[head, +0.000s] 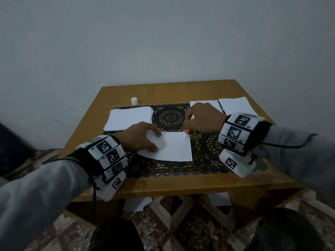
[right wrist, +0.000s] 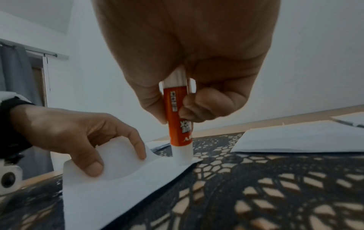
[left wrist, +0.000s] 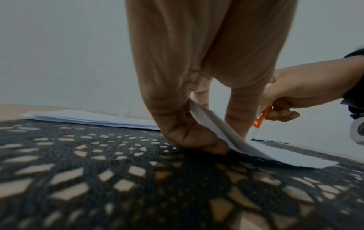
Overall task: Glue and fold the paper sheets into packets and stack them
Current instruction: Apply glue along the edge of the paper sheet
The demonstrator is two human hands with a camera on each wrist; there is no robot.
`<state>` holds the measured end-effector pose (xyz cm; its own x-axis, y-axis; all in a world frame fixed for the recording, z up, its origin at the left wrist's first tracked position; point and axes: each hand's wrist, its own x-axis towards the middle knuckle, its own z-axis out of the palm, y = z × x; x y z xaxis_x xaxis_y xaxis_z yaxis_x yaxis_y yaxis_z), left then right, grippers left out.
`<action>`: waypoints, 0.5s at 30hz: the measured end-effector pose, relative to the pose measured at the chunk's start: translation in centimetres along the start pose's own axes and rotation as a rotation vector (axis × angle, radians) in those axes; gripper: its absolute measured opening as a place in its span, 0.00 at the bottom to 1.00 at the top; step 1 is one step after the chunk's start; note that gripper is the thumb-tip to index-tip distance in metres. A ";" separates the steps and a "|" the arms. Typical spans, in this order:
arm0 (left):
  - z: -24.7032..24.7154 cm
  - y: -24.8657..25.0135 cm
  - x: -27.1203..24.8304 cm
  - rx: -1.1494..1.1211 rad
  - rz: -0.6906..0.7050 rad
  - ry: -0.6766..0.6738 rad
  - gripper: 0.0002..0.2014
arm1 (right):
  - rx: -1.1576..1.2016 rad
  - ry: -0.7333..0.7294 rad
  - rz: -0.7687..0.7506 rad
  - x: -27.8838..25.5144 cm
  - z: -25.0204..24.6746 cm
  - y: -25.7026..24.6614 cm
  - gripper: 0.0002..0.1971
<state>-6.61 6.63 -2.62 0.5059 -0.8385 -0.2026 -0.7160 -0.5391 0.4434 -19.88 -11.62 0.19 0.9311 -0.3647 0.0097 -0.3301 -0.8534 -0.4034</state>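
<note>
A white paper sheet (head: 174,147) lies on the black lace mat (head: 170,116) in the middle of the table. My left hand (head: 139,138) pinches its left edge between thumb and fingers and lifts that edge off the mat (left wrist: 208,118) (right wrist: 110,168). My right hand (head: 201,118) grips an orange and white glue stick (right wrist: 180,123) upright, its tip pressed on the sheet's far right corner (head: 187,132). The same stick (left wrist: 260,121) shows behind my left fingers (left wrist: 187,135) in the left wrist view.
A stack of plain sheets (head: 128,117) lies at the back left, with the white glue cap (head: 134,101) behind it. Folded white papers (head: 233,105) lie at the back right. The wooden table (head: 163,183) stands against a wall. More papers lie on the floor (head: 137,203) underneath.
</note>
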 end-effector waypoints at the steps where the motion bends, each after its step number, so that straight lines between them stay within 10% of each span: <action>1: 0.0 0.0 0.0 -0.002 -0.005 -0.003 0.21 | -0.004 -0.003 -0.004 0.1 0.2 0.0 0.12; 15: 0.4 2.1 -1.2 0.159 0.023 -0.012 0.24 | 0.096 -0.122 -0.077 -2.1 0.6 -1.1 0.10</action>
<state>-8.92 6.49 -1.81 0.4831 -0.8512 -0.2050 -0.7952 -0.5245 0.3042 -21.37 -9.71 0.01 0.9670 -0.2463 -0.0645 -0.2456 -0.8355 -0.4916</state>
